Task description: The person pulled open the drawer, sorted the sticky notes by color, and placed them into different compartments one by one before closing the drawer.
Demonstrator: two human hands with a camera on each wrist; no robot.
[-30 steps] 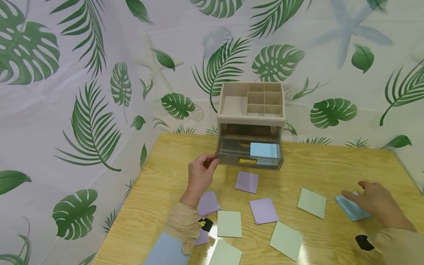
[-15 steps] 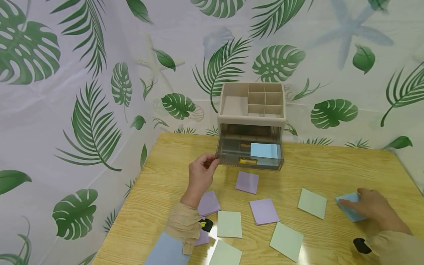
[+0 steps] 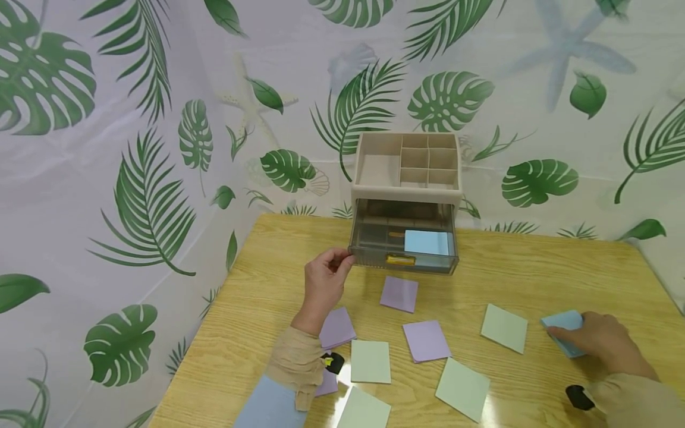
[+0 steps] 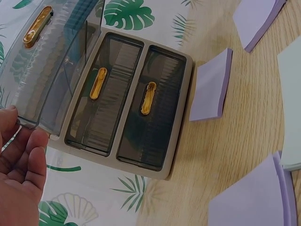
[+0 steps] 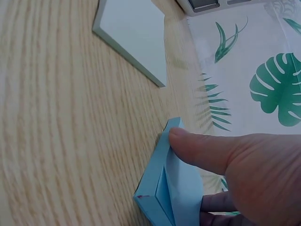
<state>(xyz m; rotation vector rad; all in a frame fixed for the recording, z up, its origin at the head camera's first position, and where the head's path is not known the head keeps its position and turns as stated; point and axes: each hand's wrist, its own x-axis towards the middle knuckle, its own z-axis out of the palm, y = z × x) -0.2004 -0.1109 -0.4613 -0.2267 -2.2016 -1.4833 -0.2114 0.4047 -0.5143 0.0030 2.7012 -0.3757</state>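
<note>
Two hands busy: drawer [image 3: 369, 258] pinched at its corner by left hand [image 3: 323, 279]; blue notepad [image 3: 564, 327], on the desk's [image 3: 605, 273] right near a green pad [image 3: 505, 328], gripped by right hand [image 3: 607, 339]; stack looks split, should be squeezed evenly.

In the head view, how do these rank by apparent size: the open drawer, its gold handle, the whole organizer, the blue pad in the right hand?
Largest to smallest:
whole organizer
open drawer
blue pad, partly covered by the right hand
gold handle
</note>
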